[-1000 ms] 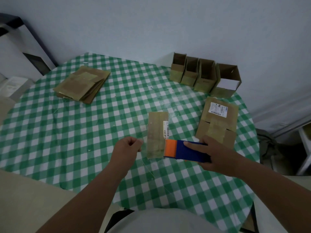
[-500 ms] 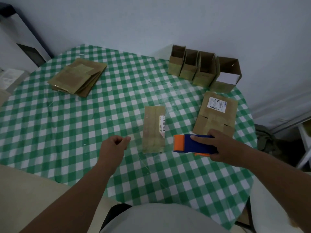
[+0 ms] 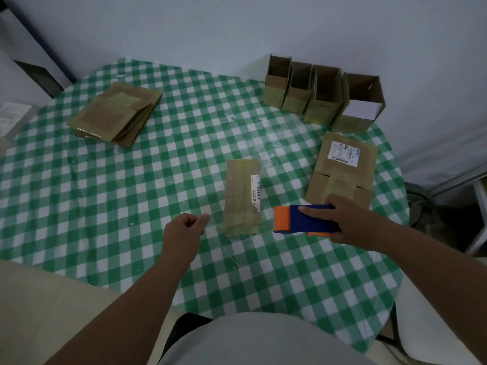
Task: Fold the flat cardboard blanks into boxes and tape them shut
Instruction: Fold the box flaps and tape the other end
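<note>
A narrow taped brown box [image 3: 243, 196] lies flat at the table's centre. A blue-and-orange tape dispenser [image 3: 303, 219] sits just beside it at 4 o'clock. Flat blanks [image 3: 116, 113] are stacked at 10 o'clock, four open boxes [image 3: 320, 94] stand at 1 o'clock, and one labelled blank [image 3: 342, 167] lies at 3 o'clock.

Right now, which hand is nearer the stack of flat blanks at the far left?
Left. The left hand is curled over the cloth, nearer the stack of flat blanks; the right hand holds the tape dispenser further right.
</note>
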